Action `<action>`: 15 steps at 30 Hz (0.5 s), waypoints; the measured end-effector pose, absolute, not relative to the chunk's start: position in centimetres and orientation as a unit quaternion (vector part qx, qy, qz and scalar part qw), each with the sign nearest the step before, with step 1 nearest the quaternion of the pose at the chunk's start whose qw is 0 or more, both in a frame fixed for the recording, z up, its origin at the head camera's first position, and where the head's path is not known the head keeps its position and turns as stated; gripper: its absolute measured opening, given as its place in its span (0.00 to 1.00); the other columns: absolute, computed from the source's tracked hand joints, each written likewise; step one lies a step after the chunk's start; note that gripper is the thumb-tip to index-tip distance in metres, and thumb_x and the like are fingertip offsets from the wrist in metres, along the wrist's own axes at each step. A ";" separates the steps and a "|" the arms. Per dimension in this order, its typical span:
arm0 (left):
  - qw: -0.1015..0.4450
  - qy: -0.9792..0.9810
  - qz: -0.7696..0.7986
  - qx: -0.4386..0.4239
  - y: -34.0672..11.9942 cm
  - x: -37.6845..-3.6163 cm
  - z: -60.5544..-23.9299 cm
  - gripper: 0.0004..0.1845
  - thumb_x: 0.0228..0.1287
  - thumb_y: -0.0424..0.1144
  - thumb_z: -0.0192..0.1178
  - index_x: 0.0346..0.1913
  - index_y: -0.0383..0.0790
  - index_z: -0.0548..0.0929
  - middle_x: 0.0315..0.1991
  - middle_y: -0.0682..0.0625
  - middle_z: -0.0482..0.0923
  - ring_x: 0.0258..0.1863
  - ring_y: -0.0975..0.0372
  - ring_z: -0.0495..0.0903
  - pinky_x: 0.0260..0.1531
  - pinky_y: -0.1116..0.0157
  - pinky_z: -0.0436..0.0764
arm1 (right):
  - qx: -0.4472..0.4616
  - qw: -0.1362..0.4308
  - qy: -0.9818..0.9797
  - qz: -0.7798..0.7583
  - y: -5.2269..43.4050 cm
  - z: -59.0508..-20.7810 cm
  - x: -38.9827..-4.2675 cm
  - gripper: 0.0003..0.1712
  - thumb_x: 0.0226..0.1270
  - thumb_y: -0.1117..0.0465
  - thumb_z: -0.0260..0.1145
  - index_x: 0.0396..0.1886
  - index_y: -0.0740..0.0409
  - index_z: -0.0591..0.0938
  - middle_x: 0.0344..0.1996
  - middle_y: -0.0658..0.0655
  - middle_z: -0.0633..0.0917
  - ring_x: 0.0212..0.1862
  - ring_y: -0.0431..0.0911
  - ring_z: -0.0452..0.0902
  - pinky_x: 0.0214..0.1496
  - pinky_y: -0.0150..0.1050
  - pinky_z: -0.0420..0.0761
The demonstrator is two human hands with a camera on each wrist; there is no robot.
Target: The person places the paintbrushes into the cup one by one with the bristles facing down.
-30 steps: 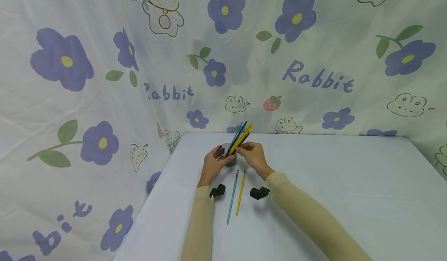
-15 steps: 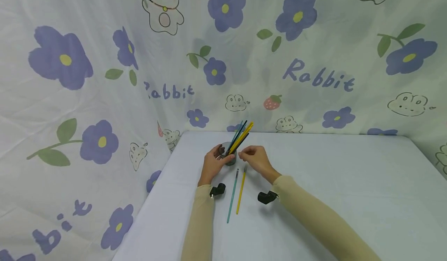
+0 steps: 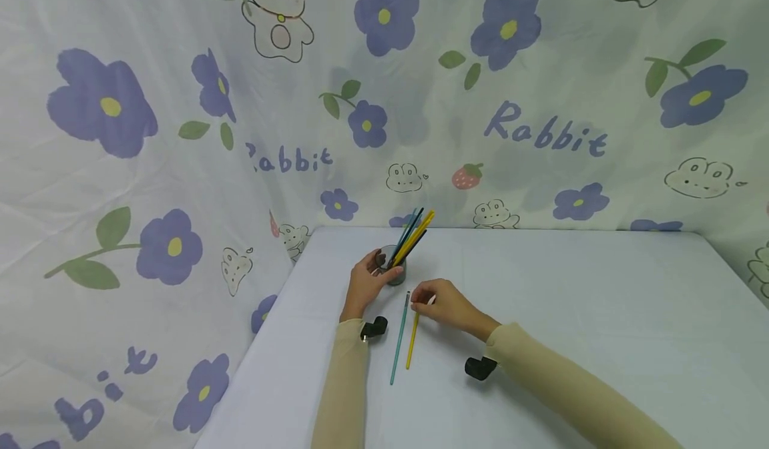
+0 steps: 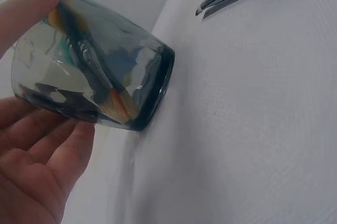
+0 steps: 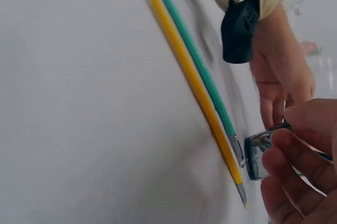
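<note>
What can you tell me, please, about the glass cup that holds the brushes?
The glass cup is a short tumbler of smoky grey see-through glass with a thicker, darker base. It stands upright on the white table near the far edge. Several paintbrushes with yellow, teal and dark handles lean out of it to the right. The left hand curls round its side, thumb on the rim. The right hand is apart from it.

The word "Rabbit" is printed in purple on the flowered cloth backdrop (image 3: 541, 69), once at right above the tabletop (image 3: 571, 289), and again at left, where its first letter is partly lost in a fold.
</note>
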State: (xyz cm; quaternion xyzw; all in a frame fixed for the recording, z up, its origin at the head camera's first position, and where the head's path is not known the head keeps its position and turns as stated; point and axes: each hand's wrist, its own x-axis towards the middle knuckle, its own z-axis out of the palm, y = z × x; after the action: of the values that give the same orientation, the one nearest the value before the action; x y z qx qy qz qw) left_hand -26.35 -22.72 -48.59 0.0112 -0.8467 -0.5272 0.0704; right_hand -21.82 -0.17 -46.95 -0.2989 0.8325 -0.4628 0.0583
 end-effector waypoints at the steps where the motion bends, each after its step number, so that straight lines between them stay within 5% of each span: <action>1: 0.071 -0.847 -0.527 0.010 -22.7 -26.4 -48.6 0.50 0.54 0.59 0.78 0.76 0.40 0.70 0.71 0.38 0.76 0.72 0.46 0.76 0.72 0.50 0.77 | -0.309 0.061 0.832 -0.457 -0.1 -47.1 -21.7 0.03 0.69 0.64 0.71 0.39 0.59 0.88 0.34 0.49 0.88 0.37 0.39 0.79 0.38 0.29 0.81; 15: 0.075 -0.846 -0.528 0.006 -22.7 -26.4 -48.7 0.50 0.54 0.58 0.78 0.76 0.40 0.70 0.71 0.38 0.76 0.72 0.45 0.75 0.72 0.49 0.77 | -0.368 0.082 0.841 -0.389 0.3 -48.0 -20.5 0.10 0.69 0.69 0.67 0.48 0.58 0.87 0.45 0.53 0.89 0.44 0.42 0.79 0.46 0.32 0.83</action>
State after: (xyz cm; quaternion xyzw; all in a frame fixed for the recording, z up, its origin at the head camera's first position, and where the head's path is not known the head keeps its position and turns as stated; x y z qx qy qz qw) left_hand -26.38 -22.74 -48.74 0.0059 -0.8457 -0.5284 0.0747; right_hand -20.51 0.27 -47.97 -0.3680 0.8407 -0.3886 0.0821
